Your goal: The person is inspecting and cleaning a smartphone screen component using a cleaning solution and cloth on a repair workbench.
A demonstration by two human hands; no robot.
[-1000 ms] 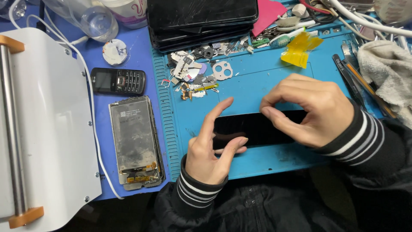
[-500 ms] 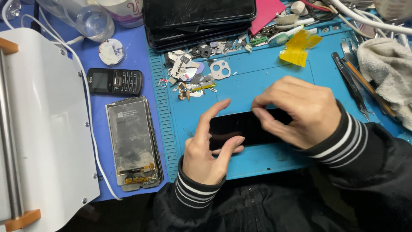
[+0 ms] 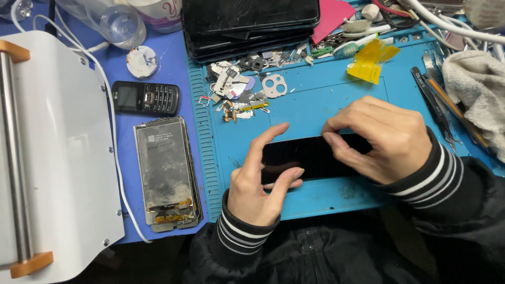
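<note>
A black phone screen panel (image 3: 310,156) lies flat on the blue work mat (image 3: 315,100) near its front edge. My left hand (image 3: 260,184) rests on the panel's left end, thumb and fingers spread over the glass. My right hand (image 3: 381,138) covers the panel's right end, its fingertips pinched together at the top edge of the glass. Whether something thin sits between those fingertips cannot be made out. Both sleeves are black with white-striped cuffs.
An opened phone body (image 3: 165,173) and a small black keypad phone (image 3: 145,98) lie left of the mat. A white machine (image 3: 52,158) fills the left side. Stacked dark panels (image 3: 250,23), loose small parts (image 3: 239,92), yellow tape (image 3: 371,60), tweezers (image 3: 434,105) and a cloth (image 3: 476,87) lie behind and right.
The view has shifted slightly. My right hand's fingertips have slid a little left along the panel's top edge. My left hand stays spread on the left end.
</note>
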